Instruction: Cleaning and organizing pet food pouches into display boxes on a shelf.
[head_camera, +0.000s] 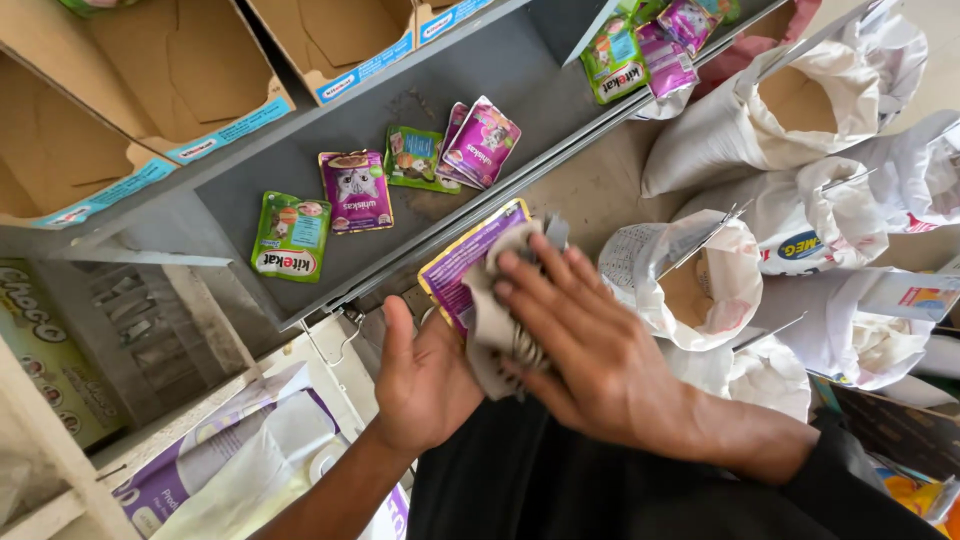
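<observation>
Purple flat foil pouch w/ yellow edge (462, 266) sits mid-scene, just near of grey metal shelf (300, 160), propped in left hand (425, 380), thumb up, fingers hidden under it. Right hand (590, 350) presses grey crumpled cloth (500, 320) flat onto pouch, fingers spread. Green & purple pouches (355, 190) lie on shelf. White open sacks (700, 270) at right.

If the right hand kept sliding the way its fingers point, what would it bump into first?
Probably the front edge of the grey shelf. The right hand points up-left, pressing a grey cloth on a purple pouch the left hand holds. Depth is unclear.
</observation>
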